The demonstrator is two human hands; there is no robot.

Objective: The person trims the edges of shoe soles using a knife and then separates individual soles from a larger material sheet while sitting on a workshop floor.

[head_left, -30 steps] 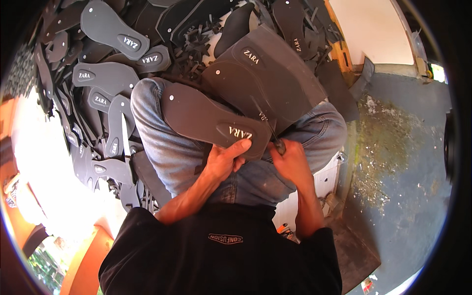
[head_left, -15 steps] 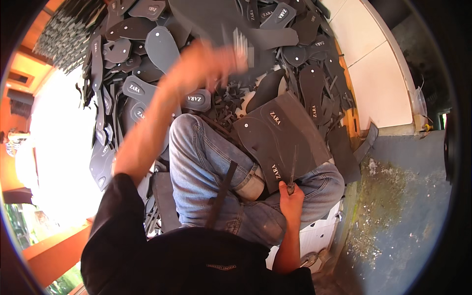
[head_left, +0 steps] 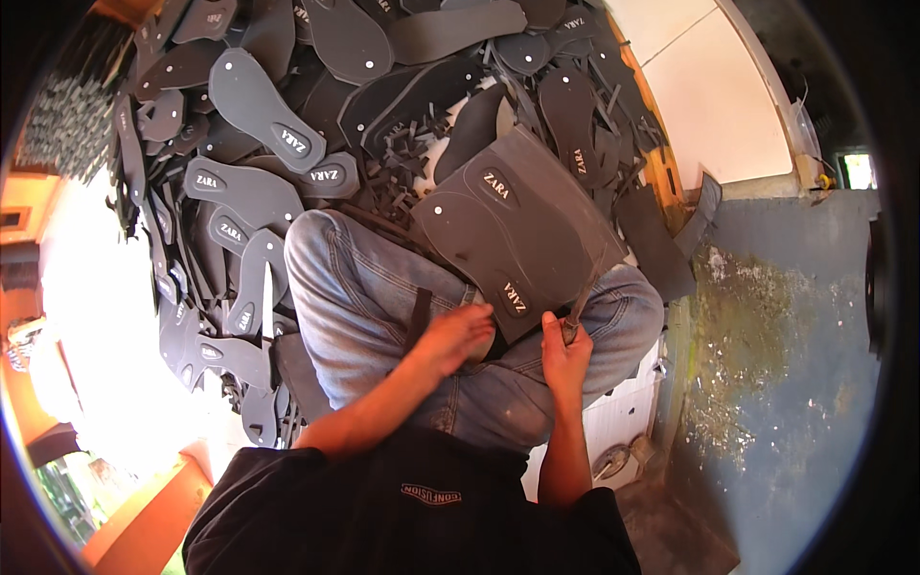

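Two hands flank the near corner of a dark sheet [head_left: 525, 238] that rests across the person's jeans [head_left: 350, 287], between the knees with its right corner by the right one. From both hands' fingers the sheet lies forward, away from the body. The left hand [head_left: 458, 337] is just beside the lower left edge, fingers loosely extended and seemingly unloaded; whether their tips touch the sheet I cannot tell. The right hand [head_left: 567, 359], by the lower right edge, has its fingers wrapped round the handle of a thin knife [head_left: 573, 327], whose blade points forward and slightly right. Nearly square, the sheet is turned cornerwise, one corner toward the body; its two sole outlines run from upper left to lower right, heel ends opposed
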